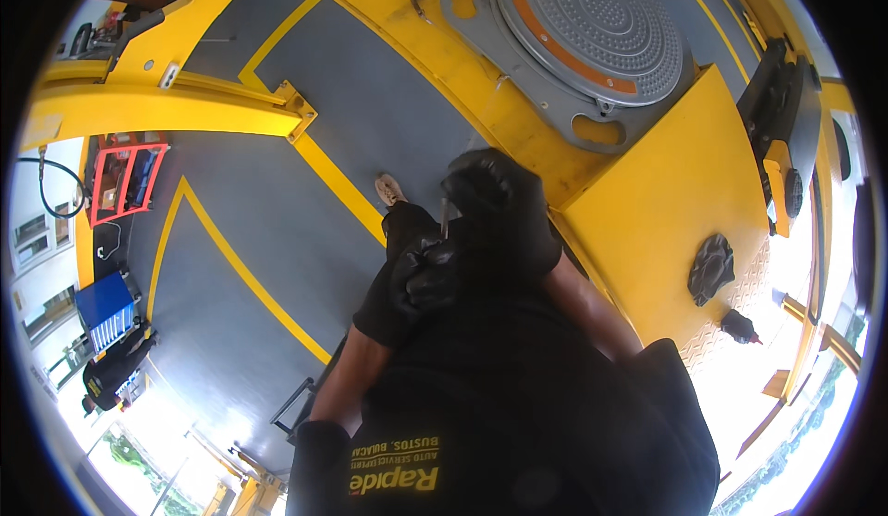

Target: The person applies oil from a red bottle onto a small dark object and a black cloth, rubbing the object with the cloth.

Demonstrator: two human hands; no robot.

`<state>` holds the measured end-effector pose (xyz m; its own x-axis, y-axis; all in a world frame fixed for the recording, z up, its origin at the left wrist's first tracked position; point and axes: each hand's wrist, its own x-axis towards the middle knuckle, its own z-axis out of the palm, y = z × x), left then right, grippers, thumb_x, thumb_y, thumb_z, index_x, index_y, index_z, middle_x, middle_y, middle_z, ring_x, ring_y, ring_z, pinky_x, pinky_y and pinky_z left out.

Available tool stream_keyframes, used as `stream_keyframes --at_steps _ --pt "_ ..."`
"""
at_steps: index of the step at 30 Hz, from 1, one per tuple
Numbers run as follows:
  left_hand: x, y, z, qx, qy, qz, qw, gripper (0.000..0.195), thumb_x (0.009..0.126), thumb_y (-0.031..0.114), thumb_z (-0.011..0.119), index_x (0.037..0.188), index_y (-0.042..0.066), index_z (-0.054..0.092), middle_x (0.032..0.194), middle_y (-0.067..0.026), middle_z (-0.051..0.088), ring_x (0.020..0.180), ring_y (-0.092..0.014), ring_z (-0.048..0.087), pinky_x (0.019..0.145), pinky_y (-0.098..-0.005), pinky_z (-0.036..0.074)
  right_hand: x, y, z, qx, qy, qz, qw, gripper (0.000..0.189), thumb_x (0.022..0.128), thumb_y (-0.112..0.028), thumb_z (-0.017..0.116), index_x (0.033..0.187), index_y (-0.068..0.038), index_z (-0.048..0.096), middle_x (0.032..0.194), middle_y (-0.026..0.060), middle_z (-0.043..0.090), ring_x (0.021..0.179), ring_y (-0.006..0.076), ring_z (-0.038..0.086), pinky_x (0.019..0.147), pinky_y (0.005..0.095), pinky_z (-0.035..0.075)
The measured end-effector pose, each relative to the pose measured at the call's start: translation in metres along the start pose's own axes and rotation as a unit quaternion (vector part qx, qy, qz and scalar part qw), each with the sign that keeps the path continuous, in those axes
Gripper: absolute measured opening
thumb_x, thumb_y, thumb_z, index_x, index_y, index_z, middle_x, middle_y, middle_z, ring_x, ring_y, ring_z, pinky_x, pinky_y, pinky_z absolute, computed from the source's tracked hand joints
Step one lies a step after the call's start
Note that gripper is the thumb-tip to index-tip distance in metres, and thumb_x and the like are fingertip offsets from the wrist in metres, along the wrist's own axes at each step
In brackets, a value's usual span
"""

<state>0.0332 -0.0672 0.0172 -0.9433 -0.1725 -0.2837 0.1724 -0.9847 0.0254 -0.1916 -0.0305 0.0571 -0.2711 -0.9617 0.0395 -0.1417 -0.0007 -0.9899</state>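
Both my hands wear black gloves and are close together in front of my torso. My right hand (494, 186) is closed around a thin metal rod (445, 219), which sticks out below the fingers towards my left hand. My left hand (427, 277) has curled fingers, near the rod's lower end; whether it grips that end is hidden. Ahead and to the right, a round wheel-alignment turntable (603, 16) with a dimpled metal top and an orange arc strip lies on a yellow lift runway (479, 44). The turntable's grey base plate (544, 103) has oval handle cutouts.
A yellow ramp plate (645, 190) rises beside my right arm, with a crumpled black cloth or glove (711, 270) on it. A yellow crossbeam (166, 110) spans the left. Farther off are a red rack (128, 179), a blue tool cabinet (105, 311) and a person (107, 377) in dark clothes.
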Motion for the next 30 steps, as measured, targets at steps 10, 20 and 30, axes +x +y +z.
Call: stream_keyframes --at_steps 10,20,30 --pt "-0.011 -0.004 0.013 0.664 0.232 0.120 0.701 0.039 0.116 0.036 0.056 0.138 0.004 0.061 0.102 -0.0044 0.065 0.083 -0.015 0.063 0.076 -0.0308 0.053 0.008 -0.010 -0.011 0.064 -0.096 0.156 0.981 0.018 0.104 -0.013 0.078 0.116 0.000 0.073 0.092 0.0060 0.075 0.088 0.0059 0.068 0.077 0.0309 0.057" --pt "0.069 0.029 0.081 0.721 0.129 0.431 0.527 0.024 0.096 0.001 0.073 0.119 -0.001 0.069 0.133 -0.0170 0.068 0.125 -0.031 0.068 0.104 -0.0425 0.056 0.013 -0.016 -0.026 0.441 -0.011 0.175 0.880 0.012 0.110 -0.017 0.069 0.109 -0.006 0.074 0.093 -0.0006 0.067 0.090 0.0088 0.068 0.080 0.0276 0.056" --pt "0.137 0.055 0.117 0.591 0.098 0.445 0.665 0.024 0.115 0.016 0.057 0.132 0.001 0.065 0.112 -0.0097 0.079 0.099 -0.021 0.076 0.090 -0.0369 0.060 0.028 -0.010 -0.038 -0.019 0.119 -0.134 0.984 0.026 0.111 -0.011 0.065 0.135 -0.001 0.068 0.121 0.0054 0.075 0.112 0.0138 0.071 0.096 0.0297 0.056"
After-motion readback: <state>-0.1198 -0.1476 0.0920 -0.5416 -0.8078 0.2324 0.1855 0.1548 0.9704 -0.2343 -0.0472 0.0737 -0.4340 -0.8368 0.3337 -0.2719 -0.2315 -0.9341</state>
